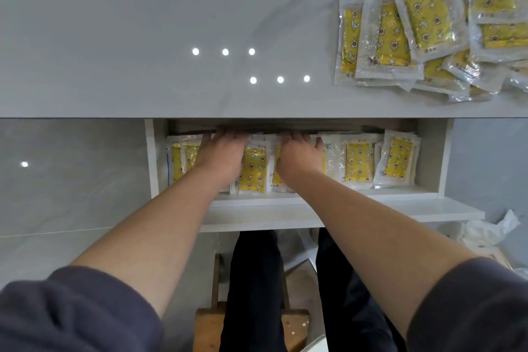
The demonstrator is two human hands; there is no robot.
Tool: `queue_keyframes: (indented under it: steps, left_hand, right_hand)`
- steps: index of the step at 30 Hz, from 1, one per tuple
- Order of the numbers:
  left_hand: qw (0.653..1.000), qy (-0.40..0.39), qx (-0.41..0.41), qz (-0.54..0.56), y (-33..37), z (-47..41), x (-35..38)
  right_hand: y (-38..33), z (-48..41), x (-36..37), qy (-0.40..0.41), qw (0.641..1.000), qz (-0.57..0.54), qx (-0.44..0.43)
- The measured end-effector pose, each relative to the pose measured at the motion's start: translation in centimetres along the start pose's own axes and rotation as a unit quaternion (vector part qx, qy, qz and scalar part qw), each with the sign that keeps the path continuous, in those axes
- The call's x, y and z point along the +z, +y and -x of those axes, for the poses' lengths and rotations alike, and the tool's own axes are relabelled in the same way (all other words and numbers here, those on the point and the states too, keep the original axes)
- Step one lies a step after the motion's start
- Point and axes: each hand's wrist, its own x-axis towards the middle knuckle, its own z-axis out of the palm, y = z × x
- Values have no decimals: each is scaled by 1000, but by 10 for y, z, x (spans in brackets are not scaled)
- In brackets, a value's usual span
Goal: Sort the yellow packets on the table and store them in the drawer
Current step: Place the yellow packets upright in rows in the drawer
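The white drawer (314,210) is pulled out under the table edge and holds a row of yellow star-and-moon packets (358,164) in clear wrappers. My left hand (221,156) lies palm down on the packets at the left of the row. Beside it, my right hand (298,156) lies palm down near the middle, thumb spread. The fingertips of both hands reach under the tabletop lip and are partly hidden. A loose pile of the same yellow packets (423,34) lies on the table at the far right.
The glossy grey tabletop (143,37) reflects ceiling lights. A wooden stool (208,326) and my dark trousers show below the drawer. Crumpled white plastic (491,230) lies on the floor at the right.
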Motion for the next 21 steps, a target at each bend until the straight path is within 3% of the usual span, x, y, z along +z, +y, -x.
queue_keyframes:
  steps: [5, 9, 12, 15, 21]
  left_hand:
    - [997, 7, -69, -46, -11, 12, 0]
    - [999, 16, -43, -14, -16, 24, -1]
    - [1000, -18, 8, 21, -4, 22, -3]
    - [997, -62, 37, -6, 10, 17, 1]
    - [991, -111, -40, -56, 15, 25, 5]
  right_hand:
    - [18, 0, -8, 13, 1000, -14, -25]
    - [39, 5, -5, -17, 1000, -19, -13]
    - [52, 8, -2, -19, 1000, -14, 11]
    - [64, 11, 0, -49, 997, 12, -56]
    - [85, 18, 0, -6, 998, -1, -55]
